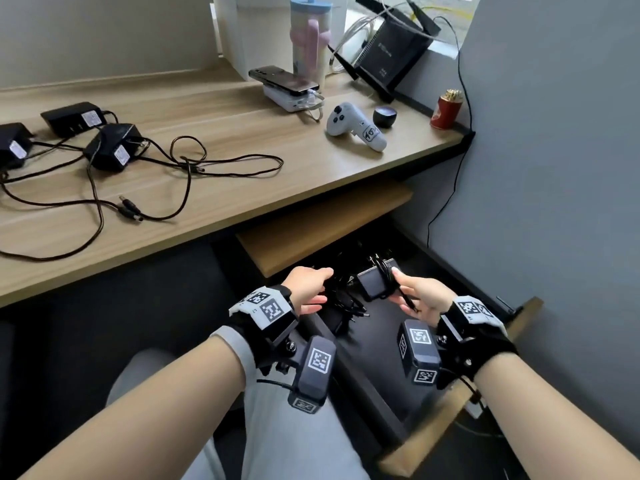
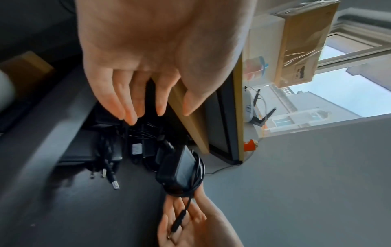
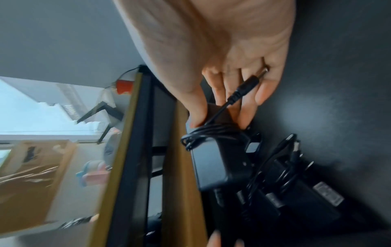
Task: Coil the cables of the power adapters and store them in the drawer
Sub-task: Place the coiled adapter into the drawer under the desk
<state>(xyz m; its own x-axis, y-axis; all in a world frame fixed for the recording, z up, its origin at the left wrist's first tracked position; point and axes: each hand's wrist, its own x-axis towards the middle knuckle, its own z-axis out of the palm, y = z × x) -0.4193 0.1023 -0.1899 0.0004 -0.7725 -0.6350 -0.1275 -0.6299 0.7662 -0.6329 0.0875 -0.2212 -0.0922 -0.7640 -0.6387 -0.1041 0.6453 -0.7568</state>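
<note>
One wrapped adapter (image 1: 375,282) hangs over the open drawer (image 1: 460,407), pinched in the right hand (image 1: 420,295) grip; its plug end (image 3: 247,86) dangles free and could unwind the coil on release. Left hand (image 1: 308,285) hovers slack, holding nothing. Three adapters (image 1: 112,147) remain uncoiled near the table's left edge.

A wooden worktop (image 1: 225,188) carries three black power adapters (image 1: 112,147) with loose cables (image 1: 187,174), a phone on a power bank (image 1: 287,88), a white controller (image 1: 356,128), a tumbler (image 1: 310,46) and a router (image 1: 391,53).

Left hand (image 1: 309,285) relaxed, fingers straight, holding nothing; right hand (image 1: 423,297) fingers pinching.
</note>
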